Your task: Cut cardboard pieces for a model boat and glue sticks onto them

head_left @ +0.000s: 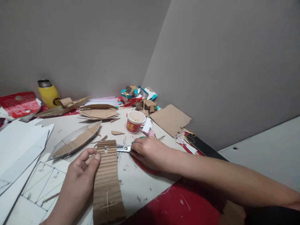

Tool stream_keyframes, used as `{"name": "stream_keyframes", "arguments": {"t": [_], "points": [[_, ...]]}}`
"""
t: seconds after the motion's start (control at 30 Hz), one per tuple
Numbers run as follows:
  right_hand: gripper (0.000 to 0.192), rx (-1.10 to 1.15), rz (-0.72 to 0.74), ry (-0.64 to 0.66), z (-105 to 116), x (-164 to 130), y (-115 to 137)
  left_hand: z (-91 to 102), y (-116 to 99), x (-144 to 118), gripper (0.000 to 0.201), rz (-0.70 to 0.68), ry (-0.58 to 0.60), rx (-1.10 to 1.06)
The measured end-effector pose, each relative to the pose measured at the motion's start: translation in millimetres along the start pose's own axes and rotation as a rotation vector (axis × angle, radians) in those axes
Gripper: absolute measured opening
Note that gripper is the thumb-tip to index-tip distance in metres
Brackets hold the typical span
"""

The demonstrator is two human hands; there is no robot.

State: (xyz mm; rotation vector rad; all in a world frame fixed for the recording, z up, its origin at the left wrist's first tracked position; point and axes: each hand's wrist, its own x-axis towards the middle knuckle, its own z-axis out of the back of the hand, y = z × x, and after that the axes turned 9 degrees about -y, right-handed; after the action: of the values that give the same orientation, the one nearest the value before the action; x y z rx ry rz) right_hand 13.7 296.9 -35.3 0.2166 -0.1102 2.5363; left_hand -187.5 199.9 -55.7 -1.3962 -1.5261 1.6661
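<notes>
A strip of corrugated cardboard [106,178] stands between my hands, with a small cross of thin sticks on its lower part. My left hand [81,175] pinches its left edge between thumb and fingers. On the other side, my right hand [150,153] is closed round the handles of a pair of scissors [125,149]. The scissor blades point left and reach the strip near its top; a bit of metal shows through a small hole there. Part of the red handle is visible under the right hand.
A red and white paper cup [136,121] stands beyond the scissors. Boat-shaped cardboard [77,140], stacked cardboard pieces [99,112] and a yellow bottle [48,95] are further left. White drawn sheets [21,147] lie at left. A flat cardboard piece [171,120] rests near the wall.
</notes>
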Motion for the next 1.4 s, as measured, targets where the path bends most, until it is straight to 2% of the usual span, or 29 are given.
{"name": "stream_keyframes", "arguments": {"t": [0.17,0.37,0.43,0.57,0.67,0.73,0.87,1.07,1.4], "points": [[0.021,-0.036,0.035,0.057,0.3,1.1,0.8,-2.3,-1.2,0.0,0.036,0.008,-0.001,-0.030],[0.015,-0.176,0.136,0.031,-9.2,-0.7,5.3,-2.4,1.0,2.1,0.040,0.018,0.020,-0.050],[0.015,-0.172,0.128,0.027,-8.9,-0.6,3.0,-1.4,3.1,2.9,0.040,0.009,0.037,-0.052],[0.018,0.021,0.096,-0.098,6.5,2.8,-1.9,0.5,7.7,3.3,0.040,-0.006,0.058,-0.039],[0.020,0.205,0.195,-0.234,20.6,7.5,4.3,0.3,9.2,1.5,0.040,-0.008,0.095,-0.017],[0.021,0.236,0.258,-0.290,23.7,11.2,13.1,-0.7,9.1,-0.8,0.041,-0.007,0.110,-0.001],[0.022,0.135,0.310,-0.322,16.0,17.8,29.2,-3.9,7.2,-6.3,0.040,-0.012,0.123,-0.003],[0.018,-0.041,0.347,-0.266,11.7,18.8,35.4,-5.8,4.5,-10.2,0.027,-0.025,0.145,0.002],[0.020,-0.100,0.367,-0.301,13.8,18.5,41.8,-5.4,6.5,-10.0,0.021,-0.081,0.198,0.024]]}}
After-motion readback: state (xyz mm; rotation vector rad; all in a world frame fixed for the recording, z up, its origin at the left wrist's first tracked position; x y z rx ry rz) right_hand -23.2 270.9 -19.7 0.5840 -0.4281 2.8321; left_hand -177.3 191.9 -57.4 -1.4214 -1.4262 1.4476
